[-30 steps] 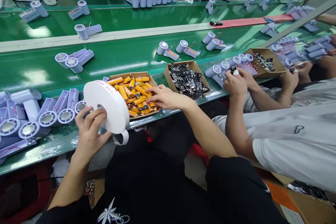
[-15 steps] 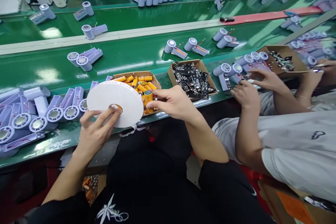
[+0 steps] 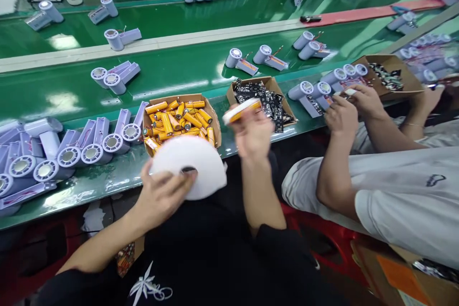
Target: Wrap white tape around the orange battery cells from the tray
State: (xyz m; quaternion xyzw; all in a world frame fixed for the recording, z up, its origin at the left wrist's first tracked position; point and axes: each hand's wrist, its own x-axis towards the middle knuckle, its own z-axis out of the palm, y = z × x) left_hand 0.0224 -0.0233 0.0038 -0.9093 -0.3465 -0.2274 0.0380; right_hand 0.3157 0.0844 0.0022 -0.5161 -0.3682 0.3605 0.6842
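My left hand point(image 3: 163, 193) grips a large roll of white tape point(image 3: 206, 169) by its core, low in front of the bench edge. To the right of the roll, my right hand point(image 3: 254, 136) is closed on an orange cylindrical battery point(image 3: 243, 111) with a white strip along its upper side; the fingers are blurred. Behind the roll stands a cardboard box point(image 3: 217, 126) full of orange batteries point(image 3: 167, 123). Beyond my right hand is a second box point(image 3: 231, 93) heaped with black circuit boards point(image 3: 263, 98).
Lilac fan-like housings point(image 3: 93, 152) crowd the bench at left. More lie on the green conveyor point(image 3: 172, 74). At right, a co-worker's hands point(image 3: 342, 112) work close by, beside a box of small parts point(image 3: 405, 86). Other people stand across the line.
The right hand has lifted the battery from beside the roll and moved right and up; a white strip now shows on it. The roll has moved right and down, uncovering the battery box.
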